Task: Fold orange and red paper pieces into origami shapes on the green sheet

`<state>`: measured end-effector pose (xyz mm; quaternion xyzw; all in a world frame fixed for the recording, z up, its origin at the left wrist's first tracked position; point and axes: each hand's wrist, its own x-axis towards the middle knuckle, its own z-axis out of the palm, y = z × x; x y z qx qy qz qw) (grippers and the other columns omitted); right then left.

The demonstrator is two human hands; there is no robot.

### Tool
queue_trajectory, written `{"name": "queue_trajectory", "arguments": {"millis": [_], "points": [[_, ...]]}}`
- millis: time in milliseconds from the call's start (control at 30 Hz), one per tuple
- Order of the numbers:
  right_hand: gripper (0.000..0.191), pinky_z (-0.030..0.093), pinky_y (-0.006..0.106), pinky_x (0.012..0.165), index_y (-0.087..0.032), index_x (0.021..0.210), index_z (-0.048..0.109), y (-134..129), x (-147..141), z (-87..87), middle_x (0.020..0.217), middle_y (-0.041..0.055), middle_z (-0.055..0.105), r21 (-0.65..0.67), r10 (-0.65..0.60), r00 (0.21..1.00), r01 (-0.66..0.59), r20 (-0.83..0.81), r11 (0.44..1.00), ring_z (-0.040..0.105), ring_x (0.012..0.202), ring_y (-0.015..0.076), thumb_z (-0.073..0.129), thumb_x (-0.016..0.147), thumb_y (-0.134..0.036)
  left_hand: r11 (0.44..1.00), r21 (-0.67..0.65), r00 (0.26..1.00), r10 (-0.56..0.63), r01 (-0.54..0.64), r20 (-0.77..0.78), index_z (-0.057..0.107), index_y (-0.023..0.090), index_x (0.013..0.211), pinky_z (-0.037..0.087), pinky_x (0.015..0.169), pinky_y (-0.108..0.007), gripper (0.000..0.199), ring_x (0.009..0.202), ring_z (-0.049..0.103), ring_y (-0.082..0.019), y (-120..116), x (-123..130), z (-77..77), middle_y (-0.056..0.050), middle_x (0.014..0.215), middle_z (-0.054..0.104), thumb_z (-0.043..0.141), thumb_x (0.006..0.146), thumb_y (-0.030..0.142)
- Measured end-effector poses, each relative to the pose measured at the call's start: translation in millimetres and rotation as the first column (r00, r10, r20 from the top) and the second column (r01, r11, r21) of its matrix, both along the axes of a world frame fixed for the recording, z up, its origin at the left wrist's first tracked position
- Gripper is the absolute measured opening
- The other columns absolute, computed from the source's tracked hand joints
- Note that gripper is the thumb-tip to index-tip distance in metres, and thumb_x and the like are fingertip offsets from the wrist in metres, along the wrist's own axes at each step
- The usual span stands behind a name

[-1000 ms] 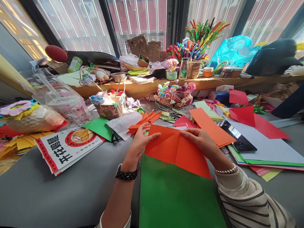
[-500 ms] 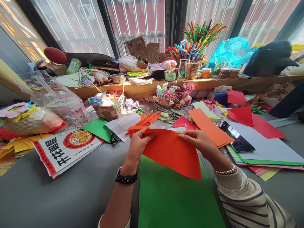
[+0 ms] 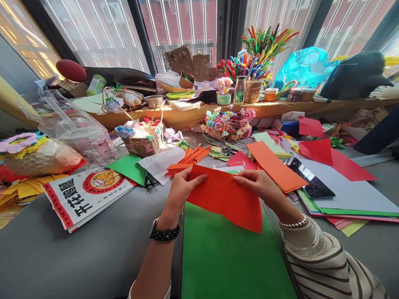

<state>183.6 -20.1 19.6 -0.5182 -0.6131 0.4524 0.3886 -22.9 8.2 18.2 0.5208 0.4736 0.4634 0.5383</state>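
Between my hands hangs a sheet of orange-red paper [image 3: 224, 195], held by its upper edge and slightly curved, with its lower right corner drooping. My left hand [image 3: 185, 187] pinches the paper's left side, thumb in front. On the other side, my right hand [image 3: 257, 182] pinches the top edge right of the middle. Below the paper lies a large green sheet [image 3: 230, 261] on the grey table. The fingers behind the paper are partly hidden.
Right of my hands lie orange paper strips [image 3: 276, 166], a phone [image 3: 311, 178] and a stack of coloured paper [image 3: 358, 199]. A printed paper bag [image 3: 90, 197] is at left. Behind stand a flower basket [image 3: 143, 141] and cut orange pieces [image 3: 195, 157].
The orange-red paper has shifted slightly in my fingers; its top left corner now stands up and its lower edge sits a little higher. Both hands keep their grip.
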Motion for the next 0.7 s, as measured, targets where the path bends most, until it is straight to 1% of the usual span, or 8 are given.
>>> {"name": "queue_trajectory", "arguments": {"millis": [67,133,233,333,433,500,567,700], "points": [[0.025,0.041,0.023,0.056,-0.016,0.074,0.062,1.0,-0.2,-3.3,0.073,0.0034,0.063,0.111,-0.065,0.992,0.054,0.103,0.992,0.056,0.069,0.0165,0.052,0.072,-0.039,1.000,-0.002,0.996,-0.018,0.018,-0.088,0.064,0.015,0.075,0.047,0.051,-0.022,0.028,0.061,0.060,-0.017,-1.3,1.6,1.3,-0.003,0.071,0.067,0.070,0.053,0.032],[0.023,0.043,0.025,0.061,-0.016,0.074,0.062,1.9,-0.9,-5.9,0.076,0.0040,0.064,0.217,-0.148,0.974,0.109,0.173,0.970,0.057,0.073,0.0178,0.051,0.073,-0.037,0.999,0.036,0.984,-0.017,0.024,-0.178,0.065,0.015,0.074,0.047,0.050,-0.023,0.027,0.062,0.061,-0.018,-2.5,4.6,0.3,-0.003,0.071,0.067,0.069,0.054,0.033],[0.023,0.044,0.026,0.060,-0.016,0.076,0.063,2.1,-2.0,-6.9,0.078,0.0046,0.065,0.279,-0.219,0.955,0.159,0.200,0.947,0.058,0.074,0.0190,0.050,0.073,-0.036,0.979,0.203,0.965,0.053,0.000,-0.255,0.067,0.016,0.074,0.048,0.054,-0.023,0.021,0.066,0.061,-0.018,-4.4,9.8,-4.6,-0.002,0.072,0.068,0.066,0.059,0.031],[0.026,0.044,0.025,0.056,-0.016,0.080,0.063,1.0,-2.1,-4.2,0.079,0.0054,0.066,0.265,-0.248,0.953,0.198,0.173,0.944,0.059,0.073,0.0196,0.049,0.074,-0.038,0.914,0.406,0.953,0.104,0.021,-0.285,0.068,0.018,0.075,0.047,0.060,-0.023,0.015,0.068,0.060,-0.016,-6.7,13.0,-9.1,-0.001,0.072,0.067,0.062,0.064,0.026],[0.029,0.043,0.023,0.051,-0.016,0.082,0.063,-1.3,-1.2,0.6,0.079,0.0055,0.066,0.221,-0.244,0.960,0.211,0.136,0.952,0.060,0.070,0.0190,0.049,0.074,-0.040,0.847,0.529,0.954,0.115,0.052,-0.277,0.068,0.020,0.074,0.047,0.063,-0.022,0.011,0.068,0.059,-0.014,-8.7,13.8,-9.5,0.000,0.071,0.066,0.059,0.068,0.021],[0.029,0.042,0.023,0.049,-0.017,0.081,0.063,-2.9,-0.4,3.5,0.079,0.0049,0.066,0.189,-0.226,0.967,0.202,0.114,0.961,0.060,0.068,0.0182,0.049,0.073,-0.041,0.817,0.575,0.959,0.130,0.039,-0.250,0.068,0.020,0.074,0.046,0.065,-0.022,0.011,0.068,0.058,-0.014,-9.4,13.9,-8.4,0.000,0.071,0.066,0.058,0.069,0.019],[0.029,0.041,0.022,0.048,-0.017,0.081,0.064,-4.2,0.2,5.1,0.079,0.0042,0.066,0.150,-0.199,0.977,0.186,0.077,0.971,0.059,0.066,0.0173,0.050,0.073,-0.042,0.803,0.596,0.964,0.138,0.025,-0.227,0.068,0.020,0.073,0.046,0.065,-0.023,0.011,0.068,0.058,-0.014,-9.4,13.9,-7.5,0.000,0.070,0.067,0.058,0.069,0.018],[0.029,0.042,0.022,0.048,-0.019,0.082,0.065,-4.7,0.9,4.9,0.078,0.0032,0.066,0.057,-0.146,0.987,0.150,-0.059,0.987,0.059,0.065,0.0162,0.053,0.071,-0.043,0.803,0.596,0.968,0.139,0.013,-0.207,0.068,0.019,0.073,0.046,0.063,-0.024,0.011,0.067,0.058,-0.014,-8.5,13.9,-8.4,-0.001,0.070,0.067,0.058,0.069,0.018]]}}
